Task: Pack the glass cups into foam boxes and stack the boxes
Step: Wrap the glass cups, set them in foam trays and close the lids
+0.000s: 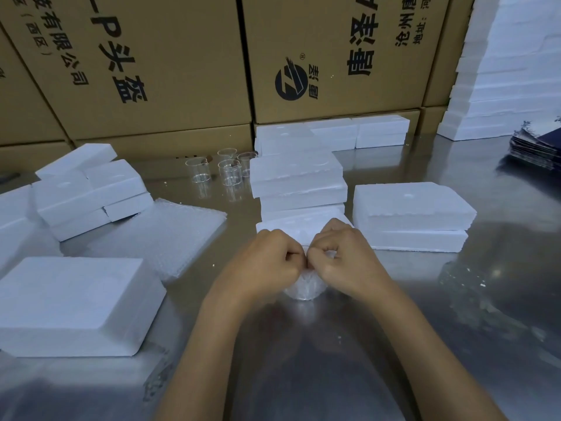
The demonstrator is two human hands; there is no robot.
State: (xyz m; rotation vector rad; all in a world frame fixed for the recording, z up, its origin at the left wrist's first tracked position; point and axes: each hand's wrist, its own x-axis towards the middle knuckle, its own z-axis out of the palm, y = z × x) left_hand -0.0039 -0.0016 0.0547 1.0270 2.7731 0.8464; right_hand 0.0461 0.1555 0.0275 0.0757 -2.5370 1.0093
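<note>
Wrapped cup (304,287) near centre, in bubble wrap, pinched by both hands. Four bare cups (228,171) upright, far centre. Foam boxes (299,180) stacked centre, more left, right.

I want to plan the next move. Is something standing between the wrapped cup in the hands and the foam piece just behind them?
Nothing visible does. The bubble-wrapped cup sits under both hands, left hand and right hand, directly before the open foam box; only the hands themselves cover the gap.
</note>
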